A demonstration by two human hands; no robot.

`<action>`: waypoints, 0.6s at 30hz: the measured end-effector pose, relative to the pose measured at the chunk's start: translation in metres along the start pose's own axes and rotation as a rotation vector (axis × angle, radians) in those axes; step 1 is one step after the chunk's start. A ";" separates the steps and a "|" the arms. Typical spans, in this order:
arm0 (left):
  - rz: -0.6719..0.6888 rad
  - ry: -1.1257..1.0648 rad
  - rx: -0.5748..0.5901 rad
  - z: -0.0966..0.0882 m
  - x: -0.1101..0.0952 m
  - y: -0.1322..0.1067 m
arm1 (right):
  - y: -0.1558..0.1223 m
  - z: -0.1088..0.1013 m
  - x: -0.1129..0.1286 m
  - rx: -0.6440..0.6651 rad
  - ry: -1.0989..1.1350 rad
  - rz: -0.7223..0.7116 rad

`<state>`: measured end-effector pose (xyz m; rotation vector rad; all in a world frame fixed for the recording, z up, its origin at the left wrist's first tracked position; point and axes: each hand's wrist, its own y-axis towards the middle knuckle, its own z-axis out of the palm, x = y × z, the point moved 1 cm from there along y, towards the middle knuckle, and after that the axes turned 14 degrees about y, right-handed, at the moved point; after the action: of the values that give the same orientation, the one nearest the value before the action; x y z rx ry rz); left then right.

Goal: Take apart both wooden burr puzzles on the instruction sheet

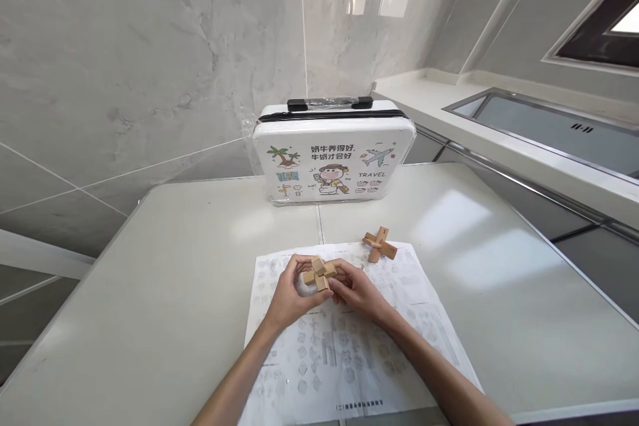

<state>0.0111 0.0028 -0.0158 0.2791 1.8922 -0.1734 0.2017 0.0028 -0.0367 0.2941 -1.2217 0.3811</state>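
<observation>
Between my two hands I see a light wooden burr puzzle [319,274] of several interlocking blocks, raised a little over a printed paper sheet [279,373]. My left hand [295,289] curls round its left side, with the thumb at the lower block. From the right, my right hand [355,287] grips it with thumb and fingers; some fingertips are hidden behind the blocks. A second wooden puzzle [379,244], darker and star-shaped, lies on the sheet's upper right edge, apart from my hands. Small diagrams cover the sheet.
A white suitcase [333,156] with cartoon prints and a black handle stands at the back of the pale table [164,293], near the tiled wall [150,66]. On the right runs a counter [539,126] with a dark glass panel [554,130] set in it.
</observation>
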 end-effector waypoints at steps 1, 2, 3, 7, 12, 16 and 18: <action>-0.006 0.018 -0.008 0.000 0.000 0.000 | 0.000 0.000 -0.002 -0.009 -0.004 -0.007; -0.010 0.038 -0.019 0.001 0.001 0.000 | 0.000 0.000 -0.004 -0.016 -0.015 -0.010; -0.012 0.060 -0.029 0.001 0.001 0.000 | 0.000 -0.001 -0.005 -0.019 -0.029 -0.011; -0.019 0.137 -0.043 -0.001 0.002 0.001 | -0.001 -0.002 -0.006 -0.023 -0.089 -0.007; -0.041 0.241 -0.013 -0.006 0.001 0.002 | -0.002 -0.001 -0.007 -0.055 -0.121 -0.022; -0.032 0.327 -0.004 -0.011 0.000 0.002 | -0.002 -0.001 -0.004 -0.116 -0.186 -0.063; 0.008 0.405 -0.015 -0.012 0.001 0.003 | -0.001 -0.002 -0.002 -0.142 -0.209 -0.074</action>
<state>0.0003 0.0086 -0.0129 0.3294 2.2916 -0.1013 0.2029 0.0022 -0.0393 0.2607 -1.4313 0.2020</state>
